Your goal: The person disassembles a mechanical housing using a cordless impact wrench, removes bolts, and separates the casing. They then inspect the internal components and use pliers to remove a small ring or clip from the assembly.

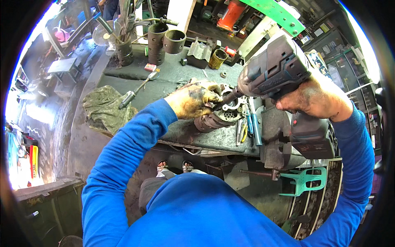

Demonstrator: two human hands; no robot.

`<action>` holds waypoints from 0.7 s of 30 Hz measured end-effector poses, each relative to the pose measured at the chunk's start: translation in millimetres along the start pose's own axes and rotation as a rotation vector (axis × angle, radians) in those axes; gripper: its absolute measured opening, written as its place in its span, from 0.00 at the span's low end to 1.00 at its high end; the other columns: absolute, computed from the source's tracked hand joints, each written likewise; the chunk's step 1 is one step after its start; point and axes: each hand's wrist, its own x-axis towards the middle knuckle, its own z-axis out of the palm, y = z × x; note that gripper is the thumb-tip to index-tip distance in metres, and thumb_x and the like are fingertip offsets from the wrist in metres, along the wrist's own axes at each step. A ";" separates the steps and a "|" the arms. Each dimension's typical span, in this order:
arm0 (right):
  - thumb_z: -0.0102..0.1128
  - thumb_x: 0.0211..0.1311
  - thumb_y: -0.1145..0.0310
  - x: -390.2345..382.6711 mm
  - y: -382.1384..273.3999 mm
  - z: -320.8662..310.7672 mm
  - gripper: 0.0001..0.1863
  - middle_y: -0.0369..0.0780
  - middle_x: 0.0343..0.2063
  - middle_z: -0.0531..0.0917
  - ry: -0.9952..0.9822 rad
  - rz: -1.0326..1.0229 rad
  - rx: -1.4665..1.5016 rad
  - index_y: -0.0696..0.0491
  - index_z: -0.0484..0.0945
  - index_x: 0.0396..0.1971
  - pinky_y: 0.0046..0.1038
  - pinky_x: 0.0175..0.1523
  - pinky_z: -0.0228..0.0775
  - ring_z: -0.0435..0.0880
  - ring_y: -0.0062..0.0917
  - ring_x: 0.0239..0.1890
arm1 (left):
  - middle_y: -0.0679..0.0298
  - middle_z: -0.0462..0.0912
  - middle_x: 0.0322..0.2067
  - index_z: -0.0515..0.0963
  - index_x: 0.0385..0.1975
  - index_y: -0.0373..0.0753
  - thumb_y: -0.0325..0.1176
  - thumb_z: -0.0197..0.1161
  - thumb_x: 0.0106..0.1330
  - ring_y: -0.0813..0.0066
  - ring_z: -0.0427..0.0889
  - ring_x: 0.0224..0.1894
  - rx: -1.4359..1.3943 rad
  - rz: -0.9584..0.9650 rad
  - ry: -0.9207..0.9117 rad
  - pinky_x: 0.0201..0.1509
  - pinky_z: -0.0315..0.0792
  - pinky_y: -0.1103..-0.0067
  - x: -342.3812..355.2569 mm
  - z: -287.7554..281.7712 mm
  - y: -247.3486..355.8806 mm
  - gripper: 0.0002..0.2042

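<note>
My right hand (306, 96) grips a black cordless impact wrench (273, 68), its battery hanging below my wrist. A dark socket (230, 99) on the wrench points left and down across a round grey metal housing (231, 113) with holes in its top. My left hand (195, 100), blackened with grease, is closed at the socket's tip, over the housing's left edge; what lies under the fingertips is hidden. The housing rests on a dark cylindrical base (205, 123) on the bench.
On the workbench (173, 136) lie a crumpled cloth (105, 105), a grey rod-like tool (140, 88) and hand tools (251, 125). Metal cylinders (156, 43) and a yellowish can (217, 59) stand at the back. A vise (279, 140) is at the right, a green plastic stool (306, 181) below.
</note>
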 end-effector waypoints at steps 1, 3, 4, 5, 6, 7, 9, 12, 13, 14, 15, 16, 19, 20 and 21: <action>0.77 0.53 0.73 1.5 1.2 -0.4 0.19 0.44 0.38 0.90 0.008 -0.037 -0.081 0.57 0.87 0.46 0.33 0.50 0.79 0.87 0.30 0.39 | 0.54 0.81 0.51 0.82 0.44 0.39 0.25 0.74 0.52 0.48 0.79 0.55 0.011 -0.001 -0.024 0.58 0.75 0.60 0.7 -0.4 -0.6 0.18; 0.78 0.53 0.73 6.6 4.6 -1.3 0.19 0.44 0.38 0.90 0.001 -0.250 -0.237 0.56 0.87 0.47 0.33 0.50 0.79 0.87 0.30 0.39 | 0.54 0.80 0.52 0.82 0.44 0.39 0.25 0.74 0.52 0.47 0.79 0.55 0.021 0.019 -0.030 0.58 0.75 0.59 1.4 -0.6 -2.1 0.18; 0.78 0.52 0.73 8.2 5.7 -1.7 0.20 0.44 0.38 0.89 0.011 -0.389 -0.325 0.56 0.86 0.47 0.33 0.50 0.80 0.87 0.31 0.40 | 0.55 0.80 0.52 0.82 0.44 0.39 0.25 0.74 0.52 0.47 0.79 0.54 0.011 0.027 -0.027 0.58 0.75 0.60 1.5 -0.4 -3.1 0.18; 0.78 0.52 0.72 8.9 6.1 -3.5 0.20 0.44 0.39 0.89 -0.013 -0.497 -0.433 0.56 0.86 0.47 0.33 0.51 0.79 0.87 0.31 0.40 | 0.55 0.80 0.52 0.82 0.44 0.40 0.25 0.74 0.52 0.48 0.79 0.54 0.001 0.036 -0.025 0.58 0.75 0.60 2.1 -0.3 -4.5 0.18; 0.79 0.52 0.72 8.4 6.2 -3.3 0.21 0.44 0.39 0.89 0.009 -0.557 -0.464 0.55 0.86 0.48 0.33 0.51 0.79 0.87 0.32 0.40 | 0.55 0.80 0.52 0.81 0.44 0.40 0.26 0.74 0.52 0.48 0.79 0.54 -0.013 0.041 -0.034 0.58 0.75 0.60 1.9 0.4 -5.3 0.18; 0.79 0.51 0.72 7.8 5.5 -4.9 0.22 0.44 0.40 0.89 -0.006 -0.460 -0.429 0.55 0.86 0.49 0.33 0.51 0.79 0.87 0.32 0.40 | 0.56 0.80 0.52 0.81 0.44 0.40 0.26 0.74 0.52 0.48 0.79 0.55 0.009 0.060 -0.023 0.58 0.75 0.61 3.2 -0.1 -7.5 0.18; 0.79 0.51 0.71 -0.6 2.0 0.1 0.24 0.44 0.40 0.89 0.036 -0.190 -0.226 0.54 0.85 0.51 0.33 0.52 0.79 0.87 0.33 0.40 | 0.56 0.80 0.52 0.81 0.43 0.40 0.27 0.74 0.52 0.49 0.79 0.55 0.023 0.072 -0.029 0.58 0.74 0.61 3.5 0.8 -9.5 0.17; 0.78 0.55 0.68 -6.3 -3.6 -0.4 0.21 0.45 0.44 0.88 0.034 -0.141 -0.256 0.56 0.86 0.49 0.36 0.56 0.77 0.85 0.37 0.46 | 0.57 0.79 0.53 0.81 0.42 0.41 0.27 0.75 0.52 0.50 0.78 0.56 0.041 0.076 -0.028 0.58 0.74 0.61 3.5 1.8 -12.2 0.17; 0.78 0.55 0.68 -5.5 -5.6 -0.1 0.21 0.45 0.45 0.88 0.035 -0.141 -0.276 0.56 0.86 0.49 0.36 0.57 0.77 0.86 0.37 0.46 | 0.57 0.79 0.53 0.81 0.43 0.41 0.27 0.74 0.52 0.50 0.78 0.56 0.040 0.077 -0.021 0.59 0.73 0.60 3.3 2.1 -12.9 0.17; 0.78 0.54 0.69 -3.2 -6.7 1.8 0.22 0.45 0.44 0.89 0.045 -0.154 -0.289 0.56 0.85 0.50 0.35 0.55 0.78 0.86 0.36 0.44 | 0.57 0.79 0.53 0.81 0.43 0.41 0.27 0.74 0.52 0.49 0.78 0.56 0.041 0.077 -0.014 0.59 0.73 0.60 3.1 2.4 -13.5 0.17; 0.78 0.54 0.69 -0.1 -8.2 3.3 0.22 0.45 0.44 0.89 0.042 -0.158 -0.284 0.56 0.86 0.50 0.34 0.54 0.79 0.87 0.35 0.44 | 0.57 0.79 0.53 0.81 0.43 0.41 0.27 0.74 0.53 0.49 0.78 0.57 0.046 0.088 -0.008 0.60 0.73 0.59 2.9 2.5 -13.8 0.17; 0.78 0.54 0.69 2.7 -9.8 5.0 0.21 0.45 0.44 0.89 0.038 -0.163 -0.278 0.56 0.86 0.49 0.34 0.54 0.79 0.87 0.35 0.43 | 0.57 0.79 0.53 0.81 0.43 0.41 0.28 0.74 0.53 0.49 0.78 0.57 0.044 0.076 -0.014 0.60 0.72 0.59 2.6 2.8 -13.8 0.16; 0.76 0.56 0.69 5.7 -14.6 8.7 0.15 0.45 0.43 0.90 0.000 -0.099 -0.215 0.56 0.89 0.44 0.35 0.54 0.80 0.88 0.36 0.46 | 0.54 0.77 0.57 0.81 0.47 0.42 0.28 0.72 0.55 0.47 0.76 0.58 0.034 0.075 -0.040 0.61 0.72 0.58 3.8 -0.2 -14.0 0.18; 0.76 0.57 0.70 2.2 -17.2 8.4 0.13 0.45 0.42 0.90 0.000 -0.052 -0.208 0.55 0.89 0.42 0.36 0.54 0.80 0.89 0.37 0.46 | 0.53 0.76 0.58 0.80 0.50 0.42 0.28 0.72 0.54 0.46 0.76 0.59 0.052 0.082 -0.056 0.62 0.72 0.58 4.3 -2.1 -14.0 0.20; 0.75 0.57 0.70 3.6 -15.9 8.6 0.11 0.45 0.41 0.90 -0.007 -0.080 -0.239 0.55 0.90 0.40 0.36 0.55 0.80 0.89 0.38 0.46 | 0.52 0.75 0.60 0.79 0.52 0.43 0.28 0.71 0.54 0.46 0.75 0.60 0.069 0.080 -0.060 0.63 0.71 0.57 5.6 -4.6 -14.5 0.22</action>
